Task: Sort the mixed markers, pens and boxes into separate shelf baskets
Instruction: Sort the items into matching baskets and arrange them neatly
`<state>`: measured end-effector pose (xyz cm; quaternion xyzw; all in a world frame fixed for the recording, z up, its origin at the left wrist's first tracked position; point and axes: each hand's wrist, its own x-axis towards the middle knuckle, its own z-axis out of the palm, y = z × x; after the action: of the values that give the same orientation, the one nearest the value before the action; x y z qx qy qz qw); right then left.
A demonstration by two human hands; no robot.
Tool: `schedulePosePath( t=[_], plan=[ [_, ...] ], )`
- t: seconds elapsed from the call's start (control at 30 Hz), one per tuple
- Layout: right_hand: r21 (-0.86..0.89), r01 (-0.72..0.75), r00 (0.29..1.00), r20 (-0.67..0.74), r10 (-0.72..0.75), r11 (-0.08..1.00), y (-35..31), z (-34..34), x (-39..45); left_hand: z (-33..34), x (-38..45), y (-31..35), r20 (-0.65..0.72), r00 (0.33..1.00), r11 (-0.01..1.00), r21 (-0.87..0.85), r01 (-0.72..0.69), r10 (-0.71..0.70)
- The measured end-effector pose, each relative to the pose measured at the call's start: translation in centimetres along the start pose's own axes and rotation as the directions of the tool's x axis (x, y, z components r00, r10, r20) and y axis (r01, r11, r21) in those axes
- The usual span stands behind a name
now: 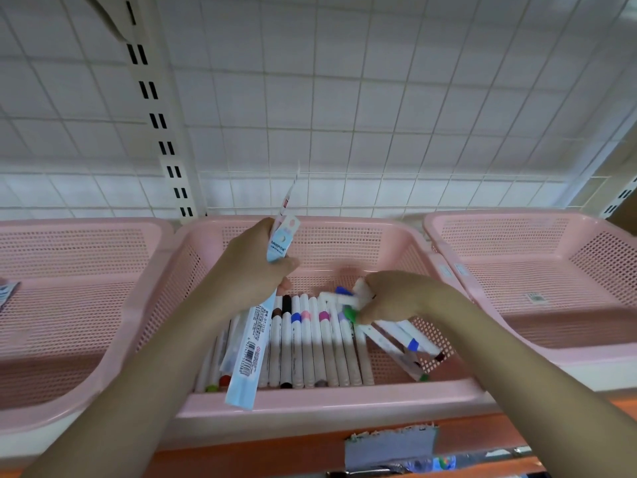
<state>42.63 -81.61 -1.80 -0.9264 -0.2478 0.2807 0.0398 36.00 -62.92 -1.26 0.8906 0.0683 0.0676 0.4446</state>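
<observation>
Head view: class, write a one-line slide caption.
Left hand grips a long pale-blue box while right hand picks among markers in the middle pink basket.

The right hand [386, 298] is motion-blurred over the middle basket [331, 403], hiding which markers [348, 301] it pinches; left basket [69, 291] is cut off.

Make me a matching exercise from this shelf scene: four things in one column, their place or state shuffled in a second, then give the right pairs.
Things:
1. left hand
2. right hand
3. middle basket
4. right basket

States:
A. holds no markers
B. grips long pale blue boxes
C. holds a row of white markers
D. fingers among loose markers with a green cap

Pairs: 1-B, 2-D, 3-C, 4-A
</observation>
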Motion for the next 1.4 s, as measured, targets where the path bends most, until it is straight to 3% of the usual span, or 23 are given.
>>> schedulePosePath(
  t=[0.1,0.23,0.37,0.57,0.7,0.87,0.97,1.17,1.27,1.4],
  plan=[
    [0.019,0.0,0.995,-0.099,0.002,1.0,0.4,-0.3,-0.4,-0.1,-0.1,-0.2,-0.011,1.0,1.0,-0.007,0.002,-0.002],
    [0.066,-0.055,0.997,-0.056,0.059,0.996,0.8,0.2,-0.7,-0.2,-0.2,-0.4,-0.02,1.0,1.0,-0.024,0.011,-0.011],
    [0.005,-0.158,0.987,-0.021,0.158,0.987,1.1,0.9,-1.0,0.0,-0.1,-0.5,-0.017,1.0,0.999,-0.03,0.017,-0.017],
    [0.247,-0.191,0.968,-0.113,0.224,0.95,0.7,0.5,-0.8,0.0,-0.2,-0.5,-0.025,0.999,0.998,-0.056,0.022,-0.023],
    [0.093,-0.159,0.973,-0.153,0.171,0.983,0.0,0.6,-0.8,0.0,-0.2,-0.4,-0.038,0.998,0.996,-0.08,0.038,-0.041],
    [-0.271,-0.211,0.967,0.079,0.24,0.939,-0.3,0.9,-1.0,-0.1,-0.3,-0.2,-0.066,0.996,0.99,-0.13,0.048,-0.057],
    [-0.304,-0.196,0.946,0.191,0.261,0.932,-0.3,1.1,-1.2,-0.3,-0.4,-0.1,-0.084,0.995,0.989,-0.139,0.05,-0.062],
    [-0.131,-0.094,0.98,-0.186,0.069,0.987,0.0,0.5,0.9,-0.4,-0.8,0.0,-0.085,0.994,0.986,-0.16,0.051,-0.065],
    [-0.152,-0.016,0.98,-0.2,-0.015,0.988,-0.2,0.2,2.6,-0.4,-0.9,-0.1,-0.09,0.994,0.984,-0.168,0.054,-0.07],
    [-0.243,0.095,0.99,-0.083,-0.118,0.965,-0.3,-0.1,3.4,-0.5,-0.7,-0.3,-0.108,0.991,0.983,-0.178,0.053,-0.073]
  ],
)
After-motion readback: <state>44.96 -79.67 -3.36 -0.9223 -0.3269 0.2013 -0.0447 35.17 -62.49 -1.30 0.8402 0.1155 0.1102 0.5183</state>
